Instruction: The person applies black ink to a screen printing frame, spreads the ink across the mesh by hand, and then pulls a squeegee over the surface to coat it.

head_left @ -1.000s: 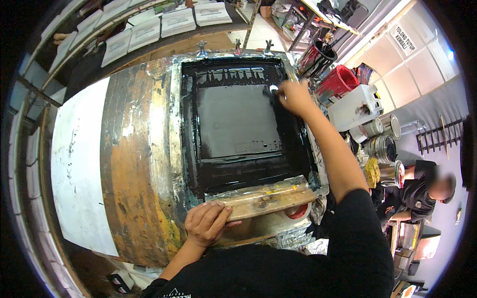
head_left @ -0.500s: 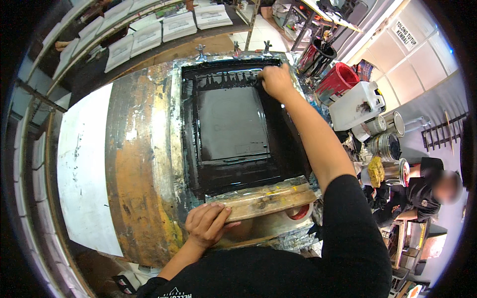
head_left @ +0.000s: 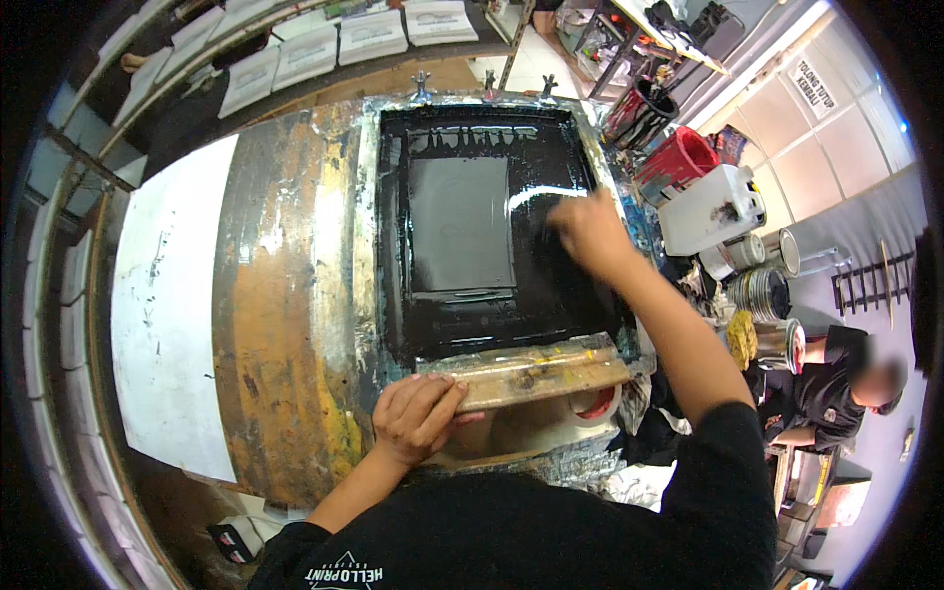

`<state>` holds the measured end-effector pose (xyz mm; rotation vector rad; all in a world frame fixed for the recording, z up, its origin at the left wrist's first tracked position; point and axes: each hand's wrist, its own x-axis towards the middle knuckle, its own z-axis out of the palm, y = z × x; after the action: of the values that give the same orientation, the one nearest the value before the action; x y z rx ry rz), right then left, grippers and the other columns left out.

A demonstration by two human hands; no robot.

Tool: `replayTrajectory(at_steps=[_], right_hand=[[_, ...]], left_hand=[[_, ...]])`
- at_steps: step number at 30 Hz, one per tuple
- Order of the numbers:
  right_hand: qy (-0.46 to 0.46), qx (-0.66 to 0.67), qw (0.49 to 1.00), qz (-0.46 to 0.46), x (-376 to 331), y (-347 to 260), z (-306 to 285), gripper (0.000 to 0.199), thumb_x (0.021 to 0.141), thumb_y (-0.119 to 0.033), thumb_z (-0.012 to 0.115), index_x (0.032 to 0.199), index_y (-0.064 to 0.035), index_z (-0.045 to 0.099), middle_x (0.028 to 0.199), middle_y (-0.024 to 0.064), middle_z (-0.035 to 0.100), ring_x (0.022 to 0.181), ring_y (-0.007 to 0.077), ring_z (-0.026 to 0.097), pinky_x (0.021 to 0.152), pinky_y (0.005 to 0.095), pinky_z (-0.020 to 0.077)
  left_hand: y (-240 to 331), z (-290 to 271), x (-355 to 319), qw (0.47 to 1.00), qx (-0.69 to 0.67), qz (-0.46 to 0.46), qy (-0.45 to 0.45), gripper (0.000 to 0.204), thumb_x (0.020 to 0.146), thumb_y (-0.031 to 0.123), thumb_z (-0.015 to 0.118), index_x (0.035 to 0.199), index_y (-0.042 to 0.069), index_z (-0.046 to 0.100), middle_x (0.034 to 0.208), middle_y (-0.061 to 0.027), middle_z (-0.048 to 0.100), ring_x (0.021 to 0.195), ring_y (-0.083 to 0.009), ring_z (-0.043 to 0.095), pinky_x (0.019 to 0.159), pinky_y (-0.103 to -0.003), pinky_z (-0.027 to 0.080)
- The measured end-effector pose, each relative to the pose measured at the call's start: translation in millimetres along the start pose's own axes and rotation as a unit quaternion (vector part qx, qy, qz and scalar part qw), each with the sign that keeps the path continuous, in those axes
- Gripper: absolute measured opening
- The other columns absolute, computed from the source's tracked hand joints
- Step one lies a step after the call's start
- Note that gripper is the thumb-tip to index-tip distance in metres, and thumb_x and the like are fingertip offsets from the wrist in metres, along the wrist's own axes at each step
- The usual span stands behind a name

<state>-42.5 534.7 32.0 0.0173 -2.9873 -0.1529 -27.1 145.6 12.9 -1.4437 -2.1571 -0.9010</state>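
Note:
A screen-printing frame point(head_left: 370, 246) lies before me, its dark mesh coated with black ink around a grey rectangular area point(head_left: 462, 221). My left hand point(head_left: 418, 418) is wrapped around the left end of the frame's worn wooden near rail point(head_left: 541, 382). Over the right half of the mesh is my right hand point(head_left: 595, 236), blurred by motion. Its fingers are curled and point down-left; whatever they hold, if anything, is hidden. A bright streak shows on the wet ink beside it. Hinge clamps point(head_left: 421, 85) stand at the frame's far edge.
The stained board point(head_left: 270, 295) has a white strip point(head_left: 177, 305) on its left. Stacked printed sheets point(head_left: 374, 37) fill racks behind and left. Along the right stand a red bucket point(head_left: 678, 157), a white jerrycan point(head_left: 713, 208) and cans. A person point(head_left: 836, 383) sits at far right.
My right hand has moved from the far right corner of the frame toward me, along the mesh's right side. My left hand stays on the near rail. The view has shifted slightly.

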Motion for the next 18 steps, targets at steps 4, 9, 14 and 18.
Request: replayTrajectory(at_steps=[4, 9, 14, 18], right_hand=[[-0.025, 0.028, 0.987, 0.159, 47, 33, 16, 0.025, 0.082, -0.013, 0.066, 0.101, -0.0168, 0.081, 0.101, 0.0116, 0.077, 0.101, 0.0315, 0.071, 0.094, 0.0522, 0.0421], [-0.137, 0.119, 0.98, -0.077, 13, -123, -27, 0.023, 0.083, -0.012, 0.066, 0.102, -0.016, 0.079, 0.098, 0.0108, 0.077, 0.104, 0.0308, 0.072, 0.1, 0.0567, 0.0389], [-0.166, -0.057, 0.973, 0.151, -23, -47, -34, 0.013, 0.083, -0.012, 0.068, 0.092, -0.0102, 0.077, 0.102, 0.0128, 0.078, 0.096, 0.0287, 0.075, 0.095, 0.0557, 0.0394], [-0.141, -0.023, 0.961, 0.238, -33, -47, -41, 0.013, 0.085, -0.015, 0.066, 0.087, -0.0108, 0.079, 0.102, 0.0126, 0.078, 0.096, 0.0289, 0.075, 0.092, 0.0557, 0.0422]], left_hand=[[4, 7, 11, 1.0, -0.01, 0.009, 0.015, 0.037, 0.084, 0.042, 0.082, 0.107, 0.014, 0.076, 0.103, -0.0013, 0.071, 0.096, -0.0208, 0.069, 0.083, -0.037, 0.054], [3, -5, 1, 0.999, 0.014, -0.031, 0.003, 0.037, 0.085, 0.041, 0.08, 0.107, 0.013, 0.073, 0.105, -0.0023, 0.07, 0.097, -0.0237, 0.067, 0.087, -0.039, 0.053], [11, -3, 11, 0.999, -0.011, -0.021, 0.031, 0.036, 0.087, 0.04, 0.079, 0.106, 0.011, 0.072, 0.104, -0.0042, 0.069, 0.094, -0.026, 0.066, 0.085, -0.041, 0.051], [9, 1, 12, 0.999, -0.009, -0.021, 0.041, 0.036, 0.086, 0.042, 0.079, 0.106, 0.012, 0.072, 0.104, -0.0037, 0.069, 0.094, -0.0257, 0.066, 0.084, -0.041, 0.051]])
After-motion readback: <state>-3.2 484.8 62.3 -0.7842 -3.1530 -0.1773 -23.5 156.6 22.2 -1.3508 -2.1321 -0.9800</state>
